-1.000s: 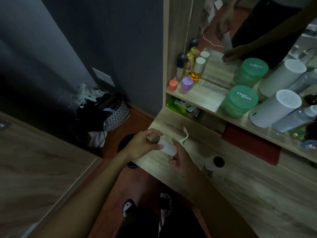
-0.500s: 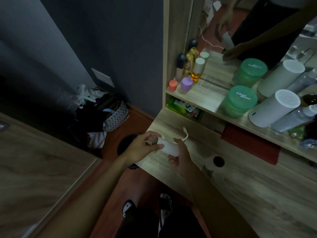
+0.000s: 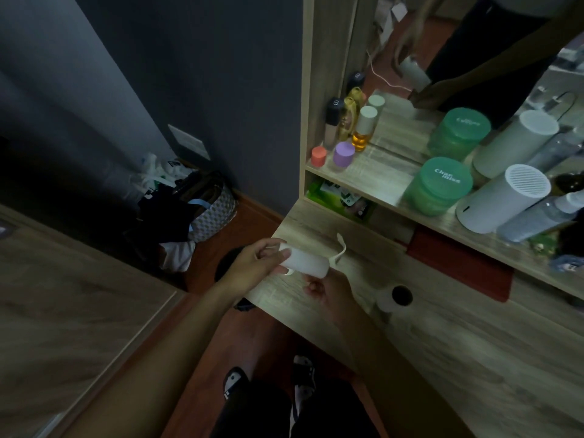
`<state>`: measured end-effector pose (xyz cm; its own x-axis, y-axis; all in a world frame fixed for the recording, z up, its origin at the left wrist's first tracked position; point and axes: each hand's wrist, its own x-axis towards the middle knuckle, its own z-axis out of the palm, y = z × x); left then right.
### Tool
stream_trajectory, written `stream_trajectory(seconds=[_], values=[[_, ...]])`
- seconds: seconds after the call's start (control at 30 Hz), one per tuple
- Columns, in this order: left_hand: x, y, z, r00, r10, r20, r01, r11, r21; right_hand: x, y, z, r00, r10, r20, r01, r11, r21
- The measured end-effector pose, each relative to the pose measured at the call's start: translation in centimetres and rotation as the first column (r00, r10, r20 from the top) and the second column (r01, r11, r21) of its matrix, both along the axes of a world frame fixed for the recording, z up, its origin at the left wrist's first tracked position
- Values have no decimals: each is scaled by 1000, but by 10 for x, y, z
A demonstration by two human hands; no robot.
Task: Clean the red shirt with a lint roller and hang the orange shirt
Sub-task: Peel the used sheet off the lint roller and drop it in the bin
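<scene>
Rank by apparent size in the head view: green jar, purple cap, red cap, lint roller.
1. green jar
2. lint roller
3. purple cap
4. red cap
The roller is nearer the camera, so its rank is unsure.

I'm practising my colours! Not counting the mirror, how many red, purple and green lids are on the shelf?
Red lid: 1
Purple lid: 1
Green lid: 1
Total: 3

Both hands over the tabletop [image 3: 426,358], left hand [image 3: 252,263] and right hand [image 3: 328,287] gripping a white lint roller [image 3: 305,263].
</scene>
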<state>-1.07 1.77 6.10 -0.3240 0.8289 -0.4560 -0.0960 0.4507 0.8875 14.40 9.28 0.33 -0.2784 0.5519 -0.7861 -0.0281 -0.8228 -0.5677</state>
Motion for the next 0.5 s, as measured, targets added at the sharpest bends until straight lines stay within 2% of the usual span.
stream_trajectory(seconds=[0.3,0.5], values=[[-10,-1,-7,977,144,158,-134,988,-71,16,12,24,985,105,-138,-72,971,227],[-12,3,-5,943,237,234,-217,970,-108,15,20,29,968,242,-73,-205,921,330]])
